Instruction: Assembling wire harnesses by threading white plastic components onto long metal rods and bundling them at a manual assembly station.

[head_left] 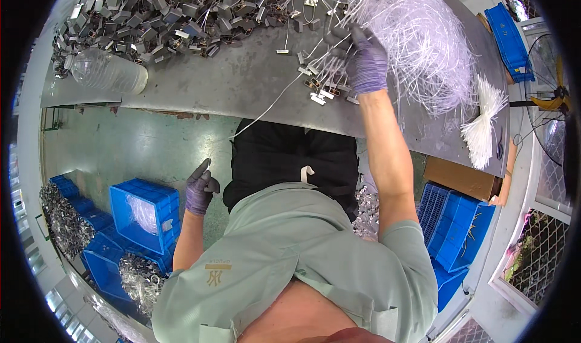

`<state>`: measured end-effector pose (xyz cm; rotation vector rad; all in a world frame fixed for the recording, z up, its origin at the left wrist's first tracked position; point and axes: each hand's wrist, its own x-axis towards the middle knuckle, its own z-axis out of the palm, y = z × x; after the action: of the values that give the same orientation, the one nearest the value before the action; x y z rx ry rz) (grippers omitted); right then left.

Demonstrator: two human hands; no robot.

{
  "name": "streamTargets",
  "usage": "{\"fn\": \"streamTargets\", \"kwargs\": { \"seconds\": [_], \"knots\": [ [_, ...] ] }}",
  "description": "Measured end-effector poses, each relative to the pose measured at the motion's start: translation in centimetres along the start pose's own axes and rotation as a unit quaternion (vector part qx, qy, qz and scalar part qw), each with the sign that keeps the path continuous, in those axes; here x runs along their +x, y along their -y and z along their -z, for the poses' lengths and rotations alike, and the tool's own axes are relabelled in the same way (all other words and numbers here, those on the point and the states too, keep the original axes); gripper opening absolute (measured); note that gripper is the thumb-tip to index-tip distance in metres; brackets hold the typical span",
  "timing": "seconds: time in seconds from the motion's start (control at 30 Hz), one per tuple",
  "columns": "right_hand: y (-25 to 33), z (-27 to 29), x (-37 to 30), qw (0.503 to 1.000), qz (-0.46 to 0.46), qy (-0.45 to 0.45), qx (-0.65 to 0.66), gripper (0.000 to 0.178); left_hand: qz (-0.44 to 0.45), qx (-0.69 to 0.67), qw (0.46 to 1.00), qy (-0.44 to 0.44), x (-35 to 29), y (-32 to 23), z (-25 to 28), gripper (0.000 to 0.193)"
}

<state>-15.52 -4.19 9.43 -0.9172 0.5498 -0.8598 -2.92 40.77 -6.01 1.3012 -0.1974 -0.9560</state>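
Observation:
My right hand [365, 58], in a grey-purple glove, is over the table with its fingers closed around thin white cables [330, 57]. Small metal-ended connectors [325, 93] lie under and beside it. One long white cable [266, 110] curves from this cluster past the table's near edge, toward my left hand [200, 188]. That hand, gloved alike, is held low over the floor. Its fingers look pinched near a small pale tip; whether this is the cable's end is unclear. A large heap of clear-white cables [417, 46] lies right of my right hand.
Many small grey box-shaped parts [163, 16] cover the table's far left, by a clear plastic bottle [109, 70] on its side. A tied white cable bundle [484, 122] lies at the right edge. Blue crates [145, 213] stand low left, others [451, 228] low right near a cardboard box [458, 178].

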Motion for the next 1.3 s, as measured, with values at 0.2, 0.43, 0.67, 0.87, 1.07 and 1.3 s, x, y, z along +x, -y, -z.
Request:
{"fn": "streamTargets", "kwargs": {
  "seconds": [0.2, 0.43, 0.67, 0.87, 1.07, 1.3],
  "knots": [
    [5.9, -3.9, 0.0, 0.993, 0.079, 0.090, 0.000, 0.028, 0.002, -0.034, 0.999, 0.035, 1.6, -2.7, -6.0, 0.048],
    [1.1, -4.8, -1.7, 0.994, 0.004, 0.086, -0.062, 0.029, 0.018, -0.072, 0.994, 0.078, 3.3, -3.2, -11.5, 0.050],
    [-4.7, -4.2, -5.1, 0.959, -0.117, 0.132, -0.223, 0.028, 0.030, -0.041, 0.996, 0.079, 4.4, -4.3, -14.2, 0.056],
    [-3.0, -4.3, -4.5, 0.978, -0.079, 0.065, -0.180, 0.027, 0.013, -0.002, 0.995, 0.100, 5.5, -5.8, -15.3, 0.057],
    [-3.9, -4.7, -5.1, 0.934, -0.080, 0.135, -0.321, 0.027, 0.018, 0.008, 0.986, 0.167, 5.5, -6.9, -15.8, 0.057],
    [-3.1, -3.1, -3.2, 0.943, -0.174, 0.123, -0.254, 0.022, 0.036, 0.089, 0.966, 0.240, 7.1, -8.3, -14.8, 0.040]
  ]
}}
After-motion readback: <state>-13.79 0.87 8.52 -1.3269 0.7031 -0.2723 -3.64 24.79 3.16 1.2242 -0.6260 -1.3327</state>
